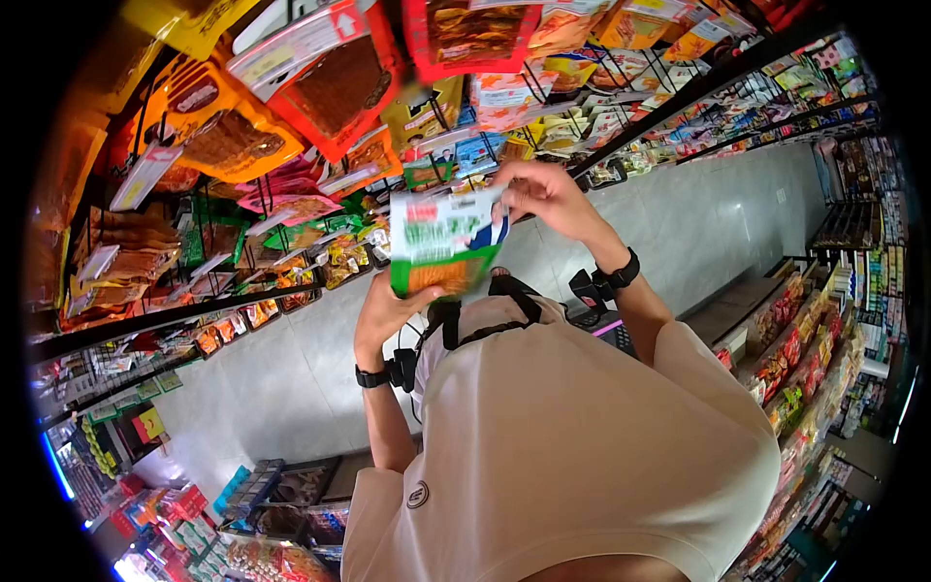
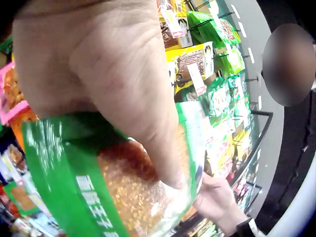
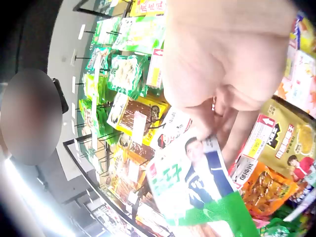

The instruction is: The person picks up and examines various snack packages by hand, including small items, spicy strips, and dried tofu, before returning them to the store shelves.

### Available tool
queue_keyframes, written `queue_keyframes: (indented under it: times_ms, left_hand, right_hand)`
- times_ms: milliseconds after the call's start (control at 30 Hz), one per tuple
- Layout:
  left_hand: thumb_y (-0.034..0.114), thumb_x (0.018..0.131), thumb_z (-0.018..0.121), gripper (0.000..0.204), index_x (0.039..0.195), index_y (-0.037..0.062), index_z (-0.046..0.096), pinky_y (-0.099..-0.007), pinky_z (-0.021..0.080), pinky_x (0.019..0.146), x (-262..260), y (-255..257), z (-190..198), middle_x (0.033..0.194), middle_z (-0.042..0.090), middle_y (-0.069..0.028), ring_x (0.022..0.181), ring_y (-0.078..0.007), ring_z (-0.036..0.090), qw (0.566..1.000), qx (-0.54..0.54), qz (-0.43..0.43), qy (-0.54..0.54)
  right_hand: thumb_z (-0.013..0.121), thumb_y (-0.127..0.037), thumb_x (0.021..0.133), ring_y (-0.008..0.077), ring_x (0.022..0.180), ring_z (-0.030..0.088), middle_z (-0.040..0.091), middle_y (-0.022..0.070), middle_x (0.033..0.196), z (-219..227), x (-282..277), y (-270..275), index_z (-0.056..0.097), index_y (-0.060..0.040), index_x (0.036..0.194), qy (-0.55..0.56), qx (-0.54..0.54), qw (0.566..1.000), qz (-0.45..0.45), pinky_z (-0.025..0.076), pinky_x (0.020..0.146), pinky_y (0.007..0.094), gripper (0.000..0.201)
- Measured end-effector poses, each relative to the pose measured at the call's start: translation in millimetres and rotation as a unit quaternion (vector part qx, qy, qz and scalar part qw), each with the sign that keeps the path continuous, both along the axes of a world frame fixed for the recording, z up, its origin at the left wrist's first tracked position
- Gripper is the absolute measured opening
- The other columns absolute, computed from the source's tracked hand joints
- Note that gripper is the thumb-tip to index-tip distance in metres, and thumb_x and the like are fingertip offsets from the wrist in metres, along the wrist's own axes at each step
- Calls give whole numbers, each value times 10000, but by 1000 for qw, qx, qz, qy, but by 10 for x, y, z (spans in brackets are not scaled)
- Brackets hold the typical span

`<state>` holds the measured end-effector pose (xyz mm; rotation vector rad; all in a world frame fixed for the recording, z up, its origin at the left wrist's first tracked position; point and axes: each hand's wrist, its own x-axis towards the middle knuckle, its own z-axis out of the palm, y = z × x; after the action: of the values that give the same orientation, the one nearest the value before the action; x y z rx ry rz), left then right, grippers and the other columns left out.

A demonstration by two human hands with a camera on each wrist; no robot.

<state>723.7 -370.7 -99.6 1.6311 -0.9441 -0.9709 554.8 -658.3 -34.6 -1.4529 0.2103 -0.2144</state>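
Both hands on one item: your left hand (image 1: 383,312) grips the bottom of the green snack packet (image 1: 441,244), your right hand (image 1: 543,194) pinches its top corner. Packet is off the hanging rack (image 1: 291,209), held up before it, not yet placed anywhere. Green-white film, clear window showing orange-brown snack.
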Motion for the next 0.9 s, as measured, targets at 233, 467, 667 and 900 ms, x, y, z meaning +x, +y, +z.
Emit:
queue_keyframes:
  times_ms: [233,467,667,900]
  left_hand:
    - [202,1000,804,295,1174,-28,746,-310,542,780,-313,-432,167,955,766,-37,844,-98,626,996,42,80,-2]
    - [168,1002,796,278,1172,-43,734,-314,562,779,-547,-703,255,998,797,-75,855,-91,646,988,1,153,-6]
    - [158,1015,782,332,1259,-46,686,-315,564,849,-671,-834,417,1077,784,-74,936,-128,679,980,-21,198,-13]
    - [72,1063,685,495,1496,2,457,-315,573,919,-665,-981,281,1188,739,-150,1076,-160,697,953,-93,282,55]
  right_hand:
    - [694,-77,1054,100,1079,690,712,49,1269,-167,-229,-79,615,-37,1408,-24,92,991,-93,596,834,272,365]
    - [831,-209,981,62,761,609,712,-19,844,-434,-361,83,758,9,1071,79,-38,996,-16,520,676,271,247]
    - [823,-182,983,45,740,576,694,-1,835,-360,-370,-77,755,20,1070,44,-35,997,-51,476,637,260,230]
    - [820,-135,968,57,718,589,682,3,810,-46,-408,-201,716,25,989,19,-201,975,-95,471,634,260,193]
